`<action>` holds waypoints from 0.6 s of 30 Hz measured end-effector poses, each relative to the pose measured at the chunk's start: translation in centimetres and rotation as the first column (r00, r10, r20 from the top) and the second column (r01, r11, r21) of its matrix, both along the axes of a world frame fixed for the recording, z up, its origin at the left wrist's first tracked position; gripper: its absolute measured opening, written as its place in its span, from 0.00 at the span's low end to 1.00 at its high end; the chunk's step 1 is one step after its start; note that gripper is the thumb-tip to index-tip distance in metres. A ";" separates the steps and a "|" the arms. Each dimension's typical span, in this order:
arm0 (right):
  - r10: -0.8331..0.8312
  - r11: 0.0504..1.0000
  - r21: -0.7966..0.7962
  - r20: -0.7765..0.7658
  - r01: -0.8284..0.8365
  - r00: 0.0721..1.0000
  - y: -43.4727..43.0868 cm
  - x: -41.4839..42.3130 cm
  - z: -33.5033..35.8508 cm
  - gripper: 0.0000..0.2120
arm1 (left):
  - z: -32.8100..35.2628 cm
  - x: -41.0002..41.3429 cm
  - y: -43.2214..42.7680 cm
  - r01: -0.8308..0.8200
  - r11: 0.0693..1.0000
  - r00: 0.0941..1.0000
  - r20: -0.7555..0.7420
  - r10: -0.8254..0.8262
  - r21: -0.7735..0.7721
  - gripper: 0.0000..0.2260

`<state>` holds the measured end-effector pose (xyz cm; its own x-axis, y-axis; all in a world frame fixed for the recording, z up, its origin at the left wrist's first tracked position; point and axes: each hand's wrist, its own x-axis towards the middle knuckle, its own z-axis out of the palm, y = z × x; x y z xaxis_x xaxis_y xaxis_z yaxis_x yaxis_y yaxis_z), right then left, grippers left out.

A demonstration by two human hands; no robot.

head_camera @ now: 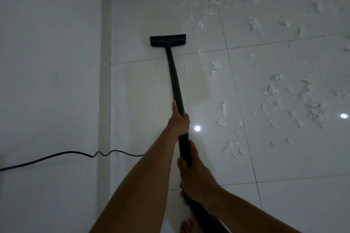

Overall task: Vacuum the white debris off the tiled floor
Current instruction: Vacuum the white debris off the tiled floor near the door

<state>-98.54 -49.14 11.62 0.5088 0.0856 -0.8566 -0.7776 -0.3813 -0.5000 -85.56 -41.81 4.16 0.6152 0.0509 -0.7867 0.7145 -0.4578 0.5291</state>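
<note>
Wand (173,73), one, is gripped by left hand (179,122) and right hand (196,176).

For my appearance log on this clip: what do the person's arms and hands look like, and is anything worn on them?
The left forearm and right forearm are bare, with no sleeves in view. The left hand and right hand are ungloved. No watch, bracelet or ring can be made out, though the light is dim.
</note>
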 end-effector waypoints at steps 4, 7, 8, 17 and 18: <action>-0.036 0.999 0.038 -0.014 0.037 0.999 -0.8 3.4 0.7 0.30 | 0.6 3.2 -0.7 -0.001 1.000 1.000 -0.006 0.001 0.006 0.31; -0.035 0.998 0.041 -0.022 0.036 0.999 -1.5 5.4 1.5 0.31 | 1.1 5.0 -1.2 -0.018 1.000 1.000 -0.004 0.018 0.006 0.31; -0.028 0.999 0.031 -0.026 0.029 0.999 -1.6 5.9 1.7 0.31 | 1.4 5.5 -1.4 -0.020 1.000 1.000 -0.003 0.020 0.008 0.31; 0.005 1.000 0.019 0.008 -0.005 1.000 -1.0 9.9 1.8 0.30 | 1.6 9.5 -0.8 -0.012 0.999 1.000 -0.015 0.013 0.033 0.30; -0.004 1.000 0.025 0.016 0.004 1.000 -0.7 10.5 1.8 0.30 | 1.7 10.2 -0.7 -0.008 0.999 1.000 -0.011 0.008 0.037 0.30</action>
<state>-88.03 -49.85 13.43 0.5226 0.1047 -0.8461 -0.7711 -0.3652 -0.5215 -75.37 -42.48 5.81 0.6060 0.0846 -0.7909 0.7238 -0.4711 0.5042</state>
